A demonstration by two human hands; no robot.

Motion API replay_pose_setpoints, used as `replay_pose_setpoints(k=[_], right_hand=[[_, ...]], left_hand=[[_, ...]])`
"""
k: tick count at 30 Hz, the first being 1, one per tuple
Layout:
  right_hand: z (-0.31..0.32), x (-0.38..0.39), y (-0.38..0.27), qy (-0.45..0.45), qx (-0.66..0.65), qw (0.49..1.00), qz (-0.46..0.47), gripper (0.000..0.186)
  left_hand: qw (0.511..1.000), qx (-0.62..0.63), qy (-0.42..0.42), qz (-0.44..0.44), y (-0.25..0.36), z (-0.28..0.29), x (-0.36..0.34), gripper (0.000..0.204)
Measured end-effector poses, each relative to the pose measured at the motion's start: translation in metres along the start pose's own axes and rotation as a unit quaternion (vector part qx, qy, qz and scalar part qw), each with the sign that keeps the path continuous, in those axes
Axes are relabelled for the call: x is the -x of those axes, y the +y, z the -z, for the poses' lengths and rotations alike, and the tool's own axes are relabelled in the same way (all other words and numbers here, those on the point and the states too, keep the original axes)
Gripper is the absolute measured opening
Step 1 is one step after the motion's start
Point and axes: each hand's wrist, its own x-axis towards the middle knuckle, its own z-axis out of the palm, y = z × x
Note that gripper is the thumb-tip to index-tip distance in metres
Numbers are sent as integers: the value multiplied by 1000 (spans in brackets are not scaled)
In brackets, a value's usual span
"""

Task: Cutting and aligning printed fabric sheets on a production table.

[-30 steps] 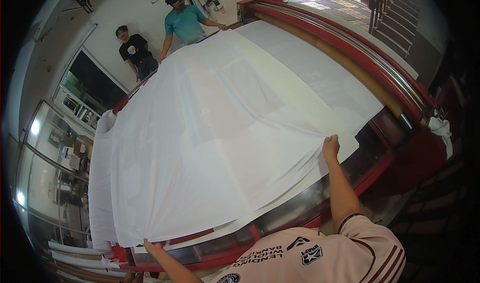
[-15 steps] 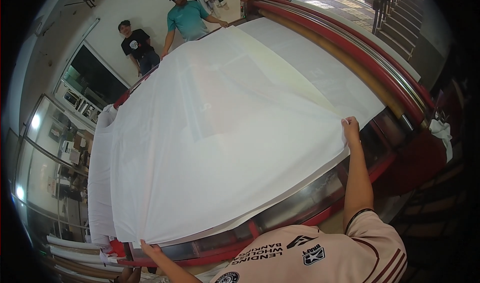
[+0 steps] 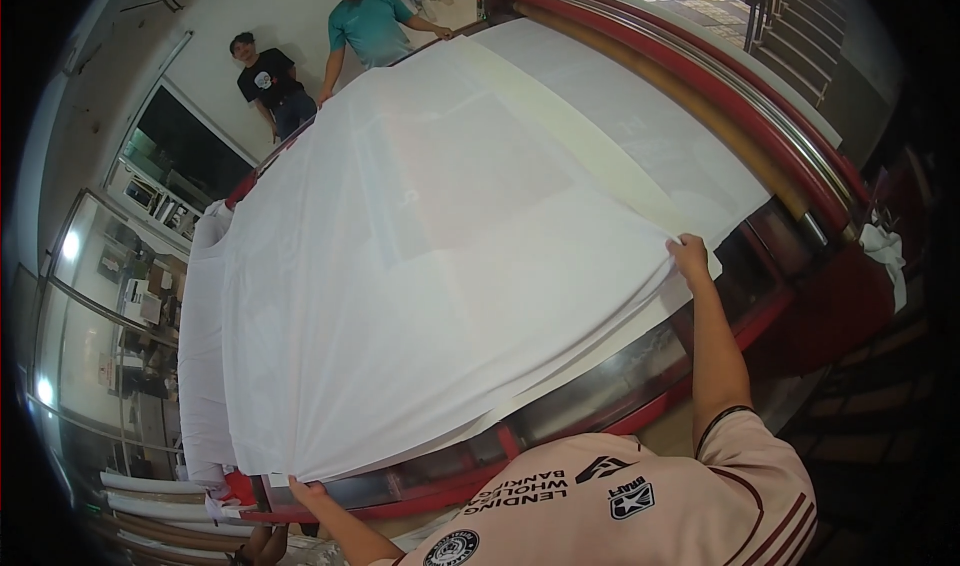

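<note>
A large thin white fabric sheet covers most of a red-framed machine table, with a faint coloured print showing through. My left hand pinches the sheet's near left corner. Farther right, my right hand is closed on its right edge, where the cloth pulls into folds. Beneath it, a pale under-sheet shows along the right side and below the near edge. Across the table, a person in a teal shirt has both hands at the sheet's far edge.
Along the right run a red machine beam and a brown roller. Another person in a black shirt stands at the far left. Long rolls lie at lower left, near part of another person's arm. Stairs rise at far right.
My right hand has moved slightly left with the fabric edge, and more of the under-sheet shows beside and below it. My left hand keeps its pinch on the corner, shifted slightly right.
</note>
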Motion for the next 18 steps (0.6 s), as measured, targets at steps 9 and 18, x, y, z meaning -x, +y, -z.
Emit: replay_pose_setpoints(k=[9,18], right_hand=[[13,1,-7,97,-49,994,10,28],[-4,9,72,5,128,991,-24,34]], left_hand=[[1000,-5,14,2,-24,11,8,39],[953,-267,139,-23,-47,27,-4,7]])
